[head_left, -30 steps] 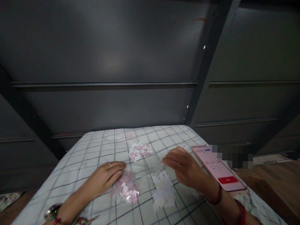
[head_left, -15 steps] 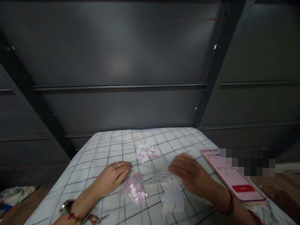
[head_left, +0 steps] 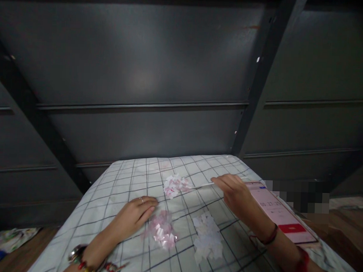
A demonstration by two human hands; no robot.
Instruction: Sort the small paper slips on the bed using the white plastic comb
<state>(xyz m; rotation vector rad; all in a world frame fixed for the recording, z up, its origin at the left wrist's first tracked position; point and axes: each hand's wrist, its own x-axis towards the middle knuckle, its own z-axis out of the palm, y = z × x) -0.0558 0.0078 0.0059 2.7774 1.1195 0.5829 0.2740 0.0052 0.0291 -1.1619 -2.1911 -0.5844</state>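
My right hand (head_left: 234,193) pinches a thin pale stick (head_left: 205,185), whose tip reaches the right edge of a pile of white and pink flakes (head_left: 176,186). Whether the stick has one prong or two, I cannot tell. My left hand (head_left: 138,212) rests on the checked cloth, fingers stretched out and holding nothing. Just right of it lies a heap of shiny pink, clear-looking pieces (head_left: 163,232). A third pile, of plain white flakes (head_left: 207,238), lies nearer to me, below my right hand.
A phone (head_left: 286,215) with a timer on its screen lies at the right, partly behind my right forearm. White cloth with dark checks (head_left: 132,174) covers the table. A dark metal panel wall (head_left: 148,131) rises behind the far edge.
My right hand has moved away from me and slightly right, from above the white flakes. The stick's tip is now at the far pile. My left hand stays put.
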